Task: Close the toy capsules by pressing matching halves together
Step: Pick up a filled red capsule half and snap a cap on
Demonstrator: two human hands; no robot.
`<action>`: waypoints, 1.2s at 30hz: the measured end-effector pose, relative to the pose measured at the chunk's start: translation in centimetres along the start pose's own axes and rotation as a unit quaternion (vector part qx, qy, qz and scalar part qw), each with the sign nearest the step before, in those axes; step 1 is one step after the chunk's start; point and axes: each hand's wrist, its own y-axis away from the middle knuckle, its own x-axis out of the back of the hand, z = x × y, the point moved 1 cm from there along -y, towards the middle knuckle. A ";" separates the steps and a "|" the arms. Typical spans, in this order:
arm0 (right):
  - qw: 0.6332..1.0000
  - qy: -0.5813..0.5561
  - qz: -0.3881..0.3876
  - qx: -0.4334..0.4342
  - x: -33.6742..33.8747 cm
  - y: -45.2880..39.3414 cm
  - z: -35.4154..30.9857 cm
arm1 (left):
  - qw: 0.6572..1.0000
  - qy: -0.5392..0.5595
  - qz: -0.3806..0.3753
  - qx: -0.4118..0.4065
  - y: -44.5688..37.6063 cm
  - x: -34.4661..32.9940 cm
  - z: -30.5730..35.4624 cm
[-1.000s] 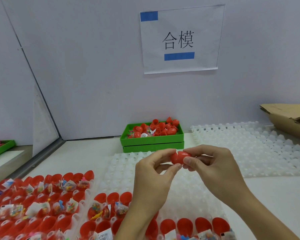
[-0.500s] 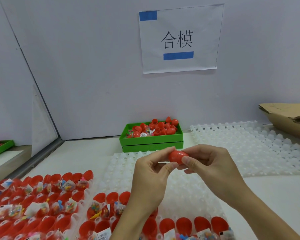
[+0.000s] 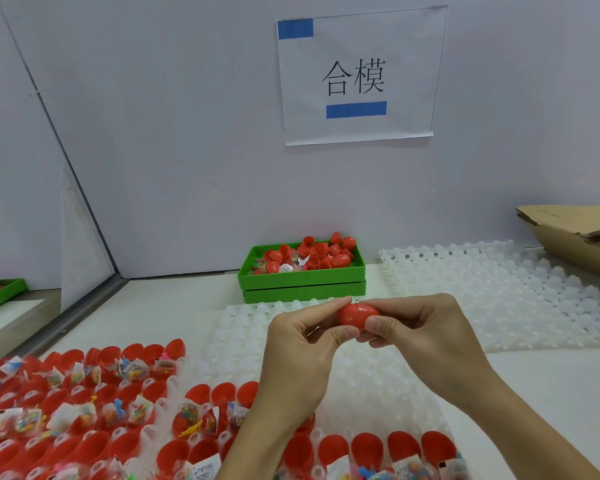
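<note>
White dimpled tray (image 3: 499, 292), smooth egg-shaped capsule (image 3: 355, 315)

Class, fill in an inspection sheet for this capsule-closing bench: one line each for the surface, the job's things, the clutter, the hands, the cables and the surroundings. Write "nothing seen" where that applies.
Surface: white table, partly covered by a white plastic egg-style tray.
Job's things: one red capsule held above the table, a seam showing across it; open red capsule halves with small bagged toys stand in trays at lower left.
Clutter: green bin of loose red halves by the wall; torn cardboard box at right.
Hands: left hand and right hand each pinch one end of the capsule.
Cables: nothing seen.
Surroundings: white wall with a paper sign taped in blue.
</note>
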 end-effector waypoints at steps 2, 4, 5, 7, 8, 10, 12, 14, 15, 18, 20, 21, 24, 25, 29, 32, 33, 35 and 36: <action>1.000 -0.002 -0.007 0.001 -0.1 0.0 -0.1 | 1.000 -0.012 0.006 0.000 0.0 0.0 -0.2; 1.000 -0.004 -0.010 0.001 -0.2 0.0 -0.2 | 1.000 -0.023 0.009 -0.001 0.0 0.0 -0.3; 1.000 -0.004 -0.009 0.000 -0.2 0.1 -0.2 | 1.000 -0.028 0.010 -0.003 0.0 0.0 -0.4; 1.000 -0.005 -0.008 -0.001 -0.2 0.1 -0.2 | 0.999 -0.040 0.009 -0.011 0.0 -0.1 -0.5; 1.000 -0.005 -0.008 -0.002 -0.3 0.1 -0.1 | 0.999 -0.047 0.010 -0.018 0.0 -0.1 -0.5; 1.000 0.001 -0.008 0.001 -0.4 0.2 -0.2 | 0.997 -0.063 0.011 -0.033 0.0 -0.2 -0.6; 1.000 0.006 -0.003 0.008 -0.5 0.3 -0.2 | 0.996 -0.080 0.013 -0.045 0.0 -0.2 -0.6; 1.000 0.009 0.003 0.015 -0.6 0.3 -0.3 | 0.993 -0.099 0.015 -0.061 -0.1 -0.2 -0.6; 1.000 0.012 0.004 0.017 -0.7 0.4 -0.3 | 0.991 -0.111 0.015 -0.070 0.0 -0.3 -0.6; 1.000 0.019 0.004 0.014 -0.9 0.4 -0.2 | 0.987 -0.138 0.013 -0.079 0.1 -0.5 -0.8; 1.000 0.023 0.006 0.008 -1.0 0.4 0.0 | 0.986 -0.150 0.010 -0.076 0.3 -0.5 -1.0; 1.000 0.026 0.006 0.007 -1.0 0.3 0.0 | 0.985 -0.157 0.011 -0.076 0.3 -0.5 -1.1; 1.000 0.029 -0.006 -0.003 -1.0 0.4 0.2 | 0.980 -0.180 0.012 -0.086 0.4 -0.7 -1.1; 0.999 0.030 -0.015 -0.009 -1.0 0.3 0.3 | 0.978 -0.187 0.010 -0.091 0.4 -0.7 -1.1; 0.998 0.032 -0.037 -0.029 -0.9 0.4 0.6 | 0.970 -0.211 -0.009 -0.119 0.4 -0.8 -0.7; 0.998 0.033 -0.046 -0.032 -0.7 0.3 0.7 | 0.967 -0.218 -0.023 -0.128 0.5 -0.8 -0.7; 0.998 0.035 -0.047 -0.034 -0.7 0.3 0.7 | 0.966 -0.223 -0.022 -0.132 0.5 -0.9 -0.7; 0.997 0.040 -0.053 -0.040 -0.8 0.3 0.7 | 0.964 -0.229 -0.015 -0.138 0.5 -0.8 -0.6; 0.997 0.038 -0.056 -0.041 -0.8 0.2 0.6 | 0.962 -0.230 -0.007 -0.145 0.4 -0.7 -0.5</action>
